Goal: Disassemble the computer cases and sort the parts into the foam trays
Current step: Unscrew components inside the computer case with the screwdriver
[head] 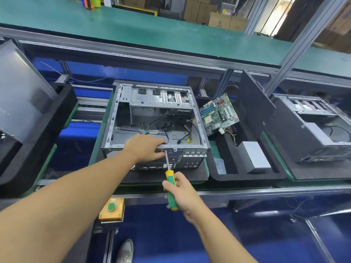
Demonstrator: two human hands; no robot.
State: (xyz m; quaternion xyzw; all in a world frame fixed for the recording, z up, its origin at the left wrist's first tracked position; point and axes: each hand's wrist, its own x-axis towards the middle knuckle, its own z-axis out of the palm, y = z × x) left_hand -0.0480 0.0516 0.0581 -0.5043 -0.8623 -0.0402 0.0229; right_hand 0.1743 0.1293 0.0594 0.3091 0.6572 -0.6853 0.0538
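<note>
Grey aluminium-framed line table [266, 192] runs 9 to 3. Open grey sheet-metal computer case [157, 99] at centre, loose cables inside. Black foam tray [224, 175] just at its 3 o'clock: silver power-supply box [253, 157] at the tray's 5, green motherboard [219, 113] tilted at its 11. Left hand [146, 147] curled over the case's near top rim. Right hand [185, 194] at the case's 6, wrapped round green-and-yellow screwdriver [169, 176], tip on the rear panel beside the left hand. Yellow box with green button [112, 208] at 7.

You had nothing legible here. The yellow sticker [227, 12] far back and the motherboard [219, 113] print were too blurred to read.
</note>
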